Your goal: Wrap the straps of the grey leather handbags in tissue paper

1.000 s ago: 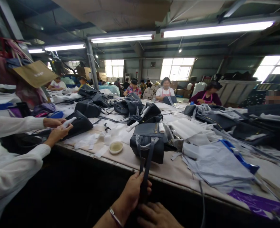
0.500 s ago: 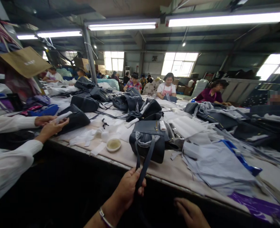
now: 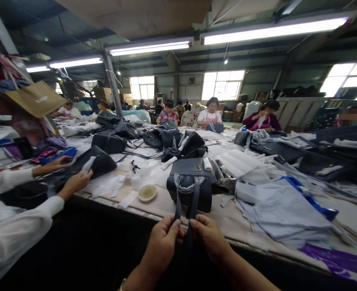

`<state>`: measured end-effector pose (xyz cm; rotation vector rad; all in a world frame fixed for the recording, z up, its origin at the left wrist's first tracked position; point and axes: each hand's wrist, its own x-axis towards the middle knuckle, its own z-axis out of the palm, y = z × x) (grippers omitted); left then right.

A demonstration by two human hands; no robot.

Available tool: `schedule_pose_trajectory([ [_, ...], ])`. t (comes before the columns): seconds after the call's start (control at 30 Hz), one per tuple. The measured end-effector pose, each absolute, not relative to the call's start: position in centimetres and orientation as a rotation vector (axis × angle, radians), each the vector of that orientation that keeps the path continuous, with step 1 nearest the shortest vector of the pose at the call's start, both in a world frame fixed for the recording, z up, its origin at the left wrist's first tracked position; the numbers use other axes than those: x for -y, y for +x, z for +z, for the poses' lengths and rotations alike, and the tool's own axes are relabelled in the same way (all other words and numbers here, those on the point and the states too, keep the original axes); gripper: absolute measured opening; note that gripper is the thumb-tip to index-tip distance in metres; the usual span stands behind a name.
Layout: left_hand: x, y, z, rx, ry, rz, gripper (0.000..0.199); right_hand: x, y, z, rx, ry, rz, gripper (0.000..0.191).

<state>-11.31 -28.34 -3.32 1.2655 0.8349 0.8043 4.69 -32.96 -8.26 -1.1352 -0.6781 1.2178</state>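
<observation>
Fingers of the left hand (image 3: pixel 163 238) are clamped on one long, flat, dark navy strap (image 3: pixel 178 208), while those of the right hand (image 3: pixel 211 238) pinch its matching dark navy strap (image 3: pixel 194 198), both just beyond the front edge of the pale, cloth-covered tabletop (image 3: pixel 166 209). Both straps run down from a boxy, dark navy bag with a gold-coloured zip (image 3: pixel 186 166), which rests near that edge, right of a shallow, round, pale dish (image 3: pixel 147 193). Handling and lining up the pair of straps looks like the step in hand; the next move calls for an even hold, without twisting them or dragging the bag off the edge
</observation>
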Motion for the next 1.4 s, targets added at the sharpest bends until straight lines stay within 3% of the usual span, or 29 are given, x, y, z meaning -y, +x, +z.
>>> schedule_pose_trajectory([
  [0.23, 28.0, -8.1, 1.9, -0.382, 0.740, 0.699, 0.030, 33.8, 4.6, -6.9, 0.591, -0.988, 1.261, 0.022],
  [0.7, 32.7, -10.4, -9.1, -0.728, 0.827, 0.581, 0.054, 34.4, 2.9, -7.0, 0.781, -1.197, 1.352, 0.047],
  [0.87, 29.4, -11.7, -8.3, -0.766, 1.224, 0.459, 0.049, 35.1, 3.1, -6.5, 0.810, -1.214, 1.307, 0.034],
  [1.0, 24.6, -11.3, -6.3, -0.639, 0.821, 0.513, 0.051, 35.6, 3.8, -5.6, 0.796, -1.117, 1.234, 0.031],
  [1.17, 21.7, -6.8, -4.7, -0.464, 0.582, 0.410, 0.069, 35.6, 3.0, -5.4, 0.698, -1.081, 1.263, 0.034],
  [1.4, 21.3, -3.0, -4.6, -0.454, 0.475, 0.378, 0.072, 36.1, 3.0, -5.2, 0.716, -1.140, 1.246, 0.050],
])
